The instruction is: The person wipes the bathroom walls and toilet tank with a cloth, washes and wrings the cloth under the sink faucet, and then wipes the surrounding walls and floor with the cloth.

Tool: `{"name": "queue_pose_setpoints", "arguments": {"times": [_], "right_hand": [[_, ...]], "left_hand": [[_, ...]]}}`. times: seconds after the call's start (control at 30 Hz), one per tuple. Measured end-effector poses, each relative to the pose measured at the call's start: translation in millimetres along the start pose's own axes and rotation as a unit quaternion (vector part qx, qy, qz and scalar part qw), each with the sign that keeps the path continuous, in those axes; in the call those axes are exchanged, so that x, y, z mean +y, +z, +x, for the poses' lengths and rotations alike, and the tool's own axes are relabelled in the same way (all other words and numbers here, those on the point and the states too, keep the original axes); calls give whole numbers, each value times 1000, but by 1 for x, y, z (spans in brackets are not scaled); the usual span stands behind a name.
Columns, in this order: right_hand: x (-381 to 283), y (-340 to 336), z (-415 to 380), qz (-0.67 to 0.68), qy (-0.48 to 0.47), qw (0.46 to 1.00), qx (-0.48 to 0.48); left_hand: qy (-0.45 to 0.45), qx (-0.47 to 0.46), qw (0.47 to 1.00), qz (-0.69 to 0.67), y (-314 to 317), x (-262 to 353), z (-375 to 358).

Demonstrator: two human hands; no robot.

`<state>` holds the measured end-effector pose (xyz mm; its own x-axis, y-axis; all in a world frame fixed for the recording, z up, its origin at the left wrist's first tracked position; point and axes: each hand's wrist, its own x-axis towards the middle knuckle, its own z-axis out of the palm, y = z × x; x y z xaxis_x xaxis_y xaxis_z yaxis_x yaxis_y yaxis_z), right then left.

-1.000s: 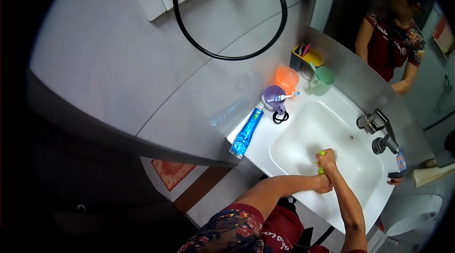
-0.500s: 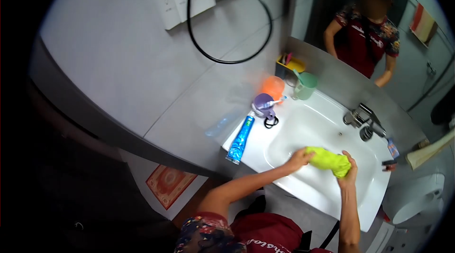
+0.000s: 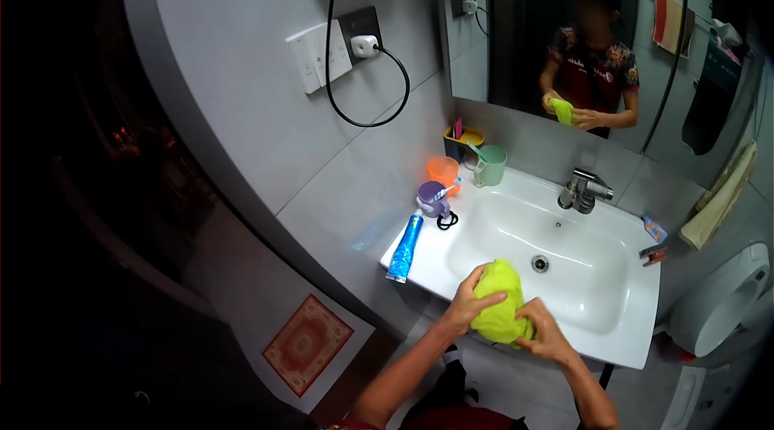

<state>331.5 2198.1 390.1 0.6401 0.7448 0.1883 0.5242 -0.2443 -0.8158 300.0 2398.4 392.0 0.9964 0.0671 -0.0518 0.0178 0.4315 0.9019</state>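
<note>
A bunched lime-green cloth (image 3: 498,289) is held between both my hands above the front rim of the white sink (image 3: 516,224). My left hand (image 3: 466,305) wraps round its left side, with the thumb pressed across the front. On the lower right, the fingers of my right hand (image 3: 550,335) grip the cloth's edge. Behind the hands, the basin shows its drain (image 3: 540,264) uncovered. The metal faucet (image 3: 584,191) stands at the back of the sink, apart from both hands.
On the sink's left ledge lie a blue toothpaste tube (image 3: 405,249) and a purple cup (image 3: 430,199) with a toothbrush. Orange (image 3: 443,170) and green cups (image 3: 493,166) stand behind. A brush (image 3: 654,254) sits at the right edge. A toilet (image 3: 721,301) is to the right.
Both hands and the cloth have come back from over the basin to its front rim. The cloth, earlier stretched out between the hands, is now a rounder bundle. The camera view has shifted.
</note>
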Motion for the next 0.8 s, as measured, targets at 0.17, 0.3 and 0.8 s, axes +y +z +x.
{"name": "queue_pose_setpoints", "arguments": {"times": [0.17,0.3,0.8], "right_hand": [[-19,7,0,45,-6,997,-68],[19,44,8,368,161,915,-32],[40,205,11,832,176,526,23]], "left_hand": [[51,-68,993,79,-15,46,-57],[85,-69,931,348,-5,68,-86],[224,257,864,370,0,28,-140]]}}
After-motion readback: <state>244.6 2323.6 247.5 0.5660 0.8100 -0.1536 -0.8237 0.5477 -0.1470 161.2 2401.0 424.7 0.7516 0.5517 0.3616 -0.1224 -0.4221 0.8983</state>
